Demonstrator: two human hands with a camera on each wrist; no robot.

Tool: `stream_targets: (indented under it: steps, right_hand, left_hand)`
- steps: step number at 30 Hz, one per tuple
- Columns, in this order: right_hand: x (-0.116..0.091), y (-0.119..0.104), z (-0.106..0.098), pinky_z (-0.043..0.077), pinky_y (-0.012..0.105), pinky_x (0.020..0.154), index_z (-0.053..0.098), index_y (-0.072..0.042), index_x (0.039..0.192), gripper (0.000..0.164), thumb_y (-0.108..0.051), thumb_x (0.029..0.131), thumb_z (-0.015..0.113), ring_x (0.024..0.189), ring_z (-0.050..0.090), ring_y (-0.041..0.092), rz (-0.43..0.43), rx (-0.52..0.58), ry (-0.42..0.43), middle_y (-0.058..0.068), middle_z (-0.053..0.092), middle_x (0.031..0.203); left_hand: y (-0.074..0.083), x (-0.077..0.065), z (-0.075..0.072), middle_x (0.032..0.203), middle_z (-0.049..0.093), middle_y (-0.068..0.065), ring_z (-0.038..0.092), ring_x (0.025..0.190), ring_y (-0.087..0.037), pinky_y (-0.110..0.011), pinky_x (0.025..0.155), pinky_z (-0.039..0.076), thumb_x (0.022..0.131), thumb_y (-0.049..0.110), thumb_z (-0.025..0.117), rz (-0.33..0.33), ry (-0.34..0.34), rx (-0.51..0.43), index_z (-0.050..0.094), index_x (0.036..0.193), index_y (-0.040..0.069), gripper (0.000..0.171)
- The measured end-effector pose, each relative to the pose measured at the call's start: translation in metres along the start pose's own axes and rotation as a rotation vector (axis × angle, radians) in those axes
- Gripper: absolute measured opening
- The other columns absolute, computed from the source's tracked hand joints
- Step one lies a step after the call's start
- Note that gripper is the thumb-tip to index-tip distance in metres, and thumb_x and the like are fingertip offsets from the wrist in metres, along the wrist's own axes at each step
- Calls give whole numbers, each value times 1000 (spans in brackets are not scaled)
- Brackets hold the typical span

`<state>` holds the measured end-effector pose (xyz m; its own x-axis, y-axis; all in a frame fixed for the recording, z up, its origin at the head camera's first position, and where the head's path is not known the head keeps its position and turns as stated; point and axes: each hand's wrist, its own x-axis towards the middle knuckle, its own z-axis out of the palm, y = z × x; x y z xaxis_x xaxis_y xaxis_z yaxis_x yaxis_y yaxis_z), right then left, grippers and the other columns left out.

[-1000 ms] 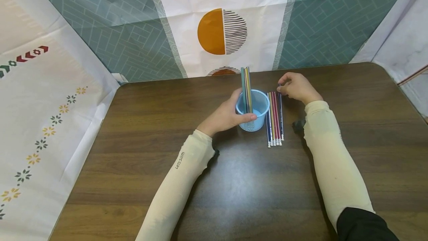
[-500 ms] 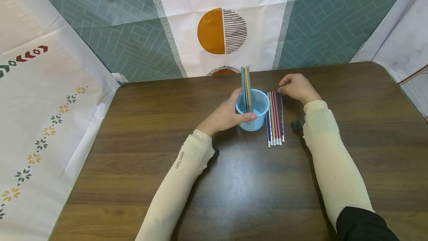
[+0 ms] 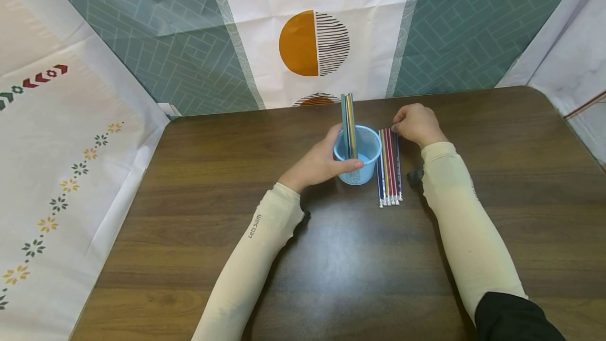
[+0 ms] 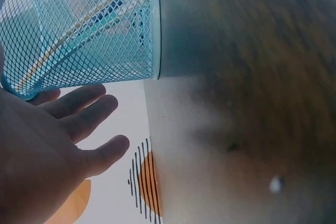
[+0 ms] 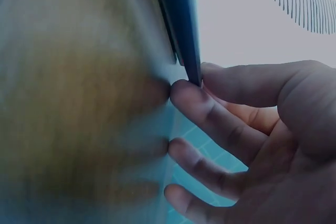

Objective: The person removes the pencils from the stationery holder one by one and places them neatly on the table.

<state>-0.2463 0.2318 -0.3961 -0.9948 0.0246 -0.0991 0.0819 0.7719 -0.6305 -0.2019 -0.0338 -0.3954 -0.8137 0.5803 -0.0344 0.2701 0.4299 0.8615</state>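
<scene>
- Held lightly for steadiness, as seems best: the cup (image 3: 368, 143), upright in the left hand (image 3: 319, 164), thumb across its near side, other fingers loosely spread behind.
- Pencils (image 3: 350, 125) stand in it, just past that thumb.
- A pencil row (image 3: 390, 164) lies between both hands, best left unjostled.
- The end blue pencil (image 3: 399, 172), probably best slid flat, its far tip pinched by the right hand's (image 3: 416, 124) thumb and forefinger.
</scene>
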Motion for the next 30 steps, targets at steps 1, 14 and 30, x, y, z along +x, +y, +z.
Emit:
stream_targets:
  steps: [1, 14, 30]
  right_hand:
    - [0, 0, 0, 44, 57, 86, 68, 5, 104, 15, -7, 95, 64, 97, 52, 40, 0, -13, 0, 23, 64, 102]
    - [-2, -5, 1, 37, 63, 91, 67, 5, 102, 15, -8, 97, 62, 99, 50, 42, 5, -88, -14, 24, 63, 103]
    - [0, -8, 5, 41, 59, 86, 67, 5, 103, 16, -9, 98, 61, 98, 51, 42, 22, -99, -38, 23, 62, 103]
  left_hand:
    - [0, 0, 0, 134, 53, -4, 55, 115, -23, -43, 97, 50, 85, 50, 79, 2, 0, -1, 18, 157, 25, 97]
    - [-3, 1, 1, 135, 53, -3, 55, 115, -22, -44, 97, 50, 85, 50, 79, 19, 9, -10, 20, 156, 25, 95]
    - [-1, 1, 1, 139, 51, -4, 54, 118, -22, -45, 98, 50, 84, 52, 78, -5, 7, 14, 19, 155, 27, 96]
